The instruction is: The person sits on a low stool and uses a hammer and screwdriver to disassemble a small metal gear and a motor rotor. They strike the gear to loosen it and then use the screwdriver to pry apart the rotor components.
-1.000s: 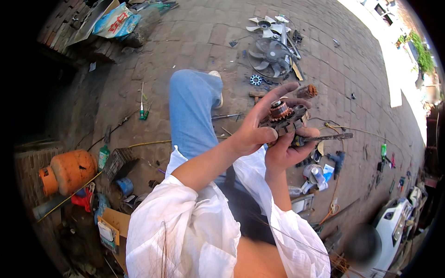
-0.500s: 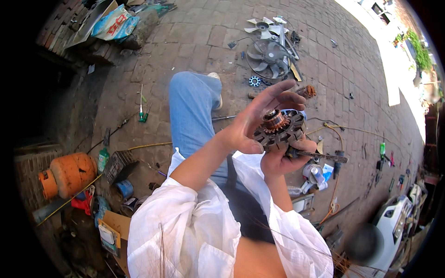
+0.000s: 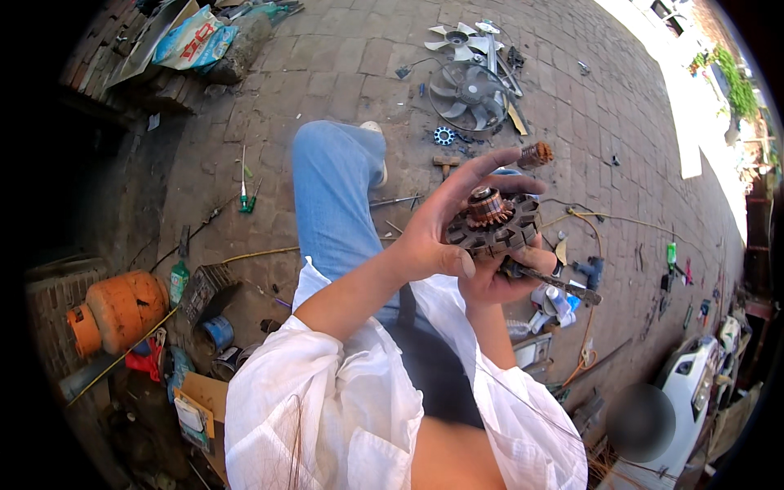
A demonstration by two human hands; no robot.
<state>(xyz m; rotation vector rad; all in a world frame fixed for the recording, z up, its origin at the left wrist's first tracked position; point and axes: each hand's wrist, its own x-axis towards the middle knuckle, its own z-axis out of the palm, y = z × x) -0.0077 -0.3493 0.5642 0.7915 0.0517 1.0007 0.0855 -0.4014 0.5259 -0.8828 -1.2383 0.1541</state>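
Observation:
A motor armature [image 3: 494, 233] with a slotted dark iron core is in front of me, its copper commutator [image 3: 487, 208] facing up. My left hand [image 3: 441, 220] grips the core's rim, thumb at the near side and fingers curved around the far side. My right hand [image 3: 498, 282] is just below, its fingers closed around a dark flat metal tool [image 3: 567, 287] that sticks out to the right. It also seems to touch the armature's underside, though the core hides most of that contact. Beyond my left fingertips is a rusty, ribbed cylindrical piece [image 3: 535, 155].
Fan parts [image 3: 469, 94], a hammer [image 3: 446, 163] and a blue-black ring [image 3: 444, 135] lie on the brick paving ahead. Screwdrivers [image 3: 245, 196] and an orange gas cylinder [image 3: 122, 306] are at left. At right lie a cable [image 3: 600, 237] and a white car bumper [image 3: 686, 392].
The armature has tipped slightly, and the left fingers have lowered and spread over its far side. The metal tool in my right hand now slopes more downward to the right.

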